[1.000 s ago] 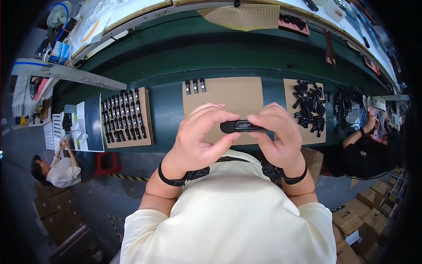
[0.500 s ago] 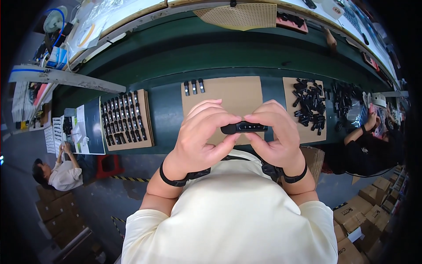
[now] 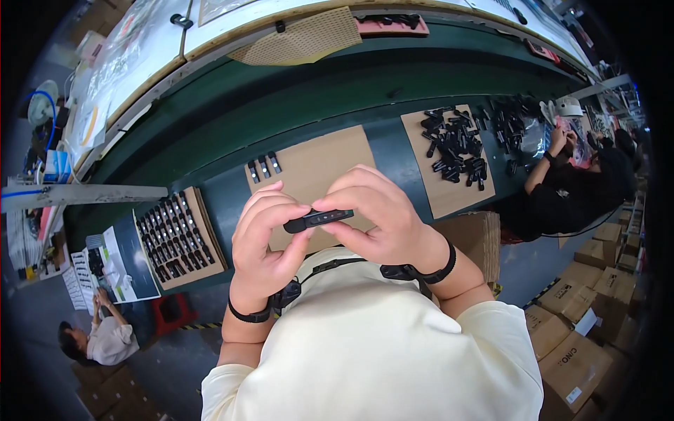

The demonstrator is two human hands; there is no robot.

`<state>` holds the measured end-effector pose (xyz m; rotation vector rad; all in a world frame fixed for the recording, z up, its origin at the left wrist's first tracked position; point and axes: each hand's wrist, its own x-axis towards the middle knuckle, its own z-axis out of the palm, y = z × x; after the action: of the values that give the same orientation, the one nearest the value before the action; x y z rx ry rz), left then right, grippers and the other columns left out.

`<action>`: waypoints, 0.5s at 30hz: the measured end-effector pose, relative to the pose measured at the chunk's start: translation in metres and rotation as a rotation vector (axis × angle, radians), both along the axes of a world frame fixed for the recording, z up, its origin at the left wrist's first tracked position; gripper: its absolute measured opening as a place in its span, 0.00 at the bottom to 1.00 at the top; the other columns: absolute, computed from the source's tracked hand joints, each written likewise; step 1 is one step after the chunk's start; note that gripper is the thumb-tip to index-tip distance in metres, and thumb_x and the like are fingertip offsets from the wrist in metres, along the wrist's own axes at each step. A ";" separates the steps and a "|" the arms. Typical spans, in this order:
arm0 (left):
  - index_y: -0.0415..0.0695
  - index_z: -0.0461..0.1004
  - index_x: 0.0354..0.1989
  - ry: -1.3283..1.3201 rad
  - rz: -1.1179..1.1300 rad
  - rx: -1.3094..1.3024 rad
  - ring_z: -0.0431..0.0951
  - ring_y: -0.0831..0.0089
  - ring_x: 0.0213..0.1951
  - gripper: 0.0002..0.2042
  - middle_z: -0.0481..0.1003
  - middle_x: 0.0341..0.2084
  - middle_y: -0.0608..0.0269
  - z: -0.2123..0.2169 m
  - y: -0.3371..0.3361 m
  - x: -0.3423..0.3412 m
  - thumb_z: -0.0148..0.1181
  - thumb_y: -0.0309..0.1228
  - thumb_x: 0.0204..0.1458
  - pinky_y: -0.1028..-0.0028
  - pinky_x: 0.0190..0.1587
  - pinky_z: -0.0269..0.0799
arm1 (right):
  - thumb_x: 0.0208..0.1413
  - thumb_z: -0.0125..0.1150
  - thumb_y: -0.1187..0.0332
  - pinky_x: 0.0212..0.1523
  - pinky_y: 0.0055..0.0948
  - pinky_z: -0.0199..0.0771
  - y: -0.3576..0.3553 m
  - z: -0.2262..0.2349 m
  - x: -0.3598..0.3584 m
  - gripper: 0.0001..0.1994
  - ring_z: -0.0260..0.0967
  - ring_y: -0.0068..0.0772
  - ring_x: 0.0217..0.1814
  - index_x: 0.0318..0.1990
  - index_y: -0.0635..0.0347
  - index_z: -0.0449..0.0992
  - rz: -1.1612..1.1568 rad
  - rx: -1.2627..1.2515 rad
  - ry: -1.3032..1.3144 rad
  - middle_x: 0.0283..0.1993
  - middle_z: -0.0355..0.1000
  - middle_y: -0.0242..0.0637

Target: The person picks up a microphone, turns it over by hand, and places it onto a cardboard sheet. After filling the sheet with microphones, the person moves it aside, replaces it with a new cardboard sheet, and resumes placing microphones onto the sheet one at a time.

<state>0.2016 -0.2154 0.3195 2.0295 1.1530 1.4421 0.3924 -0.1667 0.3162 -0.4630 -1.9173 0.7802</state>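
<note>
Both my hands hold one slim black oblong part in front of my chest. My left hand pinches its left end, and my right hand grips its right end with the fingers curled over it. The part lies nearly level, above a brown cardboard sheet on the green bench. Three small black parts stand in a row at that sheet's far left corner.
A cardboard tray with rows of black parts lies to the left. To the right another cardboard sheet carries a loose heap of black parts. One person sits at the right, another at lower left. Cartons are stacked at lower right.
My head has turned, so the bench now looks tilted and shifted. Both hands still hold the black part, a little closer together.
</note>
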 end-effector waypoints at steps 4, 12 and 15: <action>0.37 0.74 0.40 -0.029 -0.032 0.004 0.77 0.65 0.37 0.16 0.76 0.33 0.58 -0.009 0.004 -0.003 0.66 0.18 0.39 0.60 0.52 0.70 | 0.39 0.66 0.83 0.35 0.31 0.67 0.002 -0.002 0.000 0.19 0.68 0.37 0.33 0.43 0.61 0.76 -0.005 0.009 0.008 0.37 0.72 0.37; 0.36 0.71 0.42 -0.746 -0.274 -0.629 0.75 0.71 0.42 0.15 0.74 0.40 0.58 -0.031 0.004 -0.001 0.67 0.22 0.47 0.71 0.48 0.71 | 0.39 0.67 0.82 0.36 0.32 0.68 0.001 -0.013 -0.006 0.19 0.68 0.37 0.35 0.42 0.58 0.76 -0.109 0.178 0.015 0.39 0.73 0.37; 0.37 0.71 0.43 -0.925 -0.419 -0.651 0.76 0.70 0.42 0.14 0.74 0.40 0.58 -0.039 0.010 0.001 0.65 0.24 0.49 0.72 0.47 0.72 | 0.39 0.68 0.81 0.36 0.32 0.68 -0.002 -0.014 -0.009 0.18 0.69 0.38 0.36 0.42 0.58 0.77 -0.150 0.310 -0.039 0.39 0.73 0.37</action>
<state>0.2026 -0.2058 0.2809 0.8887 0.6055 1.2975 0.3838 -0.1687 0.3017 -0.4251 -1.9713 0.3706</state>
